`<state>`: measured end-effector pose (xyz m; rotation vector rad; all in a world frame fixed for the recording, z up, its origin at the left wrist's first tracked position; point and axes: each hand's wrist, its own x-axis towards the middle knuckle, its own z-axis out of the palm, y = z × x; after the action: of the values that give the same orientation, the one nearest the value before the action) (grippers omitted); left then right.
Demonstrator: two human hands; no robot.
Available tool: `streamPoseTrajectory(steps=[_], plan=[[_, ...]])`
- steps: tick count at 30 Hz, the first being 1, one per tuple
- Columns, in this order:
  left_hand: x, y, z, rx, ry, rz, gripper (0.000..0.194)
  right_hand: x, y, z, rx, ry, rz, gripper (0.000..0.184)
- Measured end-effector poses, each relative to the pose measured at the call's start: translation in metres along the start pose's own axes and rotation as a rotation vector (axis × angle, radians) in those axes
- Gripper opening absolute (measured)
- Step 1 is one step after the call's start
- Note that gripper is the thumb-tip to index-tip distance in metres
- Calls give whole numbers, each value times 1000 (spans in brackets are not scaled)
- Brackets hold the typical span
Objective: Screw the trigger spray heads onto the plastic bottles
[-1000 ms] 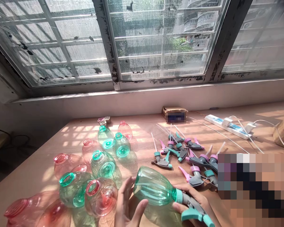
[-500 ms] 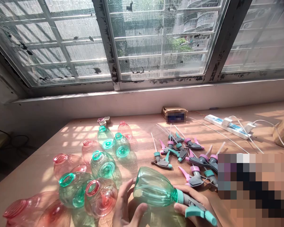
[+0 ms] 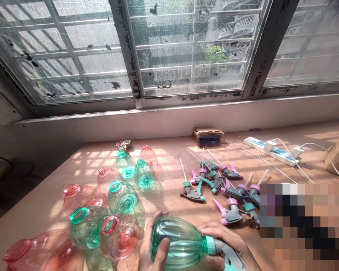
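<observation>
A clear green spray bottle lies on its side at the bottom centre, its neck pointing right. A grey trigger spray head with a turquoise collar sits on its neck. My left hand wraps the bottle's rounded base, thumb across the near side. My right hand is closed around the collar and spray head, fingers over the top and thumb below. The trigger's lower part runs out of the frame. Just left of my left hand stands a red bottle with an open neck.
Several open-necked green bottles and red bottles stand on the left. Loose spray heads, pink or turquoise with grey, lie on the right. A carton, small blocks and a power strip are behind. Blurring covers the lower right.
The bottle has moved down and slightly left, nearer to me. My left hand has closed around its base, and my right fingers now lie over the collar.
</observation>
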<state>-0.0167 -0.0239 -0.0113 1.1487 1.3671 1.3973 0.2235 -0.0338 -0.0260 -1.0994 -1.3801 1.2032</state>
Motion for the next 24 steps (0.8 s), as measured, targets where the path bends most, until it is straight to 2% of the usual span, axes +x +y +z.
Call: streamPoseTrajectory(steps=[3, 6, 9, 15, 19, 20, 24], plan=[[0, -1, -2, -58, 47, -129, 70, -3, 5, 8, 129, 90, 76, 48], [1, -2, -3, -89, 116, -194, 71, -5, 14, 13, 206, 211, 17, 38], [1, -2, -3, -72, 147, -193, 73, -5, 18, 14, 152, 266, -37, 34], [0, -1, 0, -137, 101, -209, 74, -3, 25, 11, 253, 266, 54, 32], [2, 1, -1, -124, 123, -203, 76, -5, 30, 7, 94, 282, 96, 24], [3, 2, -2, -91, 136, -188, 75, -5, 30, 6, 50, 261, 122, 26], [4, 4, -4, 61, 149, -92, 67, -6, 24, 4, -31, 149, 179, 51]])
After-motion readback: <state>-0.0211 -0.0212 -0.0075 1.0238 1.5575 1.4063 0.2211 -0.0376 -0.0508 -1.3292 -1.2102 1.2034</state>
